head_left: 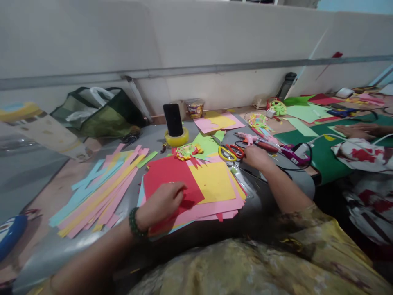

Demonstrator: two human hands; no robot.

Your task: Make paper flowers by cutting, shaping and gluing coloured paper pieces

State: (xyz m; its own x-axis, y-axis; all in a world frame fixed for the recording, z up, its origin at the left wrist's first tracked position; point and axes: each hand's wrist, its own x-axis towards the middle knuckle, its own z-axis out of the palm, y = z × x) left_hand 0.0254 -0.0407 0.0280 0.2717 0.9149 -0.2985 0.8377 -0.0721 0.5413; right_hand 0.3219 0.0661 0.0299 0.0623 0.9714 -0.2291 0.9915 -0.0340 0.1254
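My left hand [162,203], with a dark green bead bracelet at the wrist, is over a red paper sheet [172,174]. Its fingers are curled together, and I see nothing in them. Beneath lies a stack of coloured sheets, with a yellow sheet [215,180] uncovered on the right. At the right side of the stack, my right hand [256,157] has its fingers closed at the handles of scissors [229,153] with yellow and red-orange loops. A pink glue gun [249,138] lies just beyond that hand. Above the red sheet sits a frilled paper rosette [187,151].
Pink, yellow and blue paper strips [101,188] spread on the left. A phone [173,119] stands in a yellow tape roll [176,137], near a snack cup [195,108]. A purple power strip [294,155] with cords lies right. Another person's hands [356,130] rest over a green mat [330,159].
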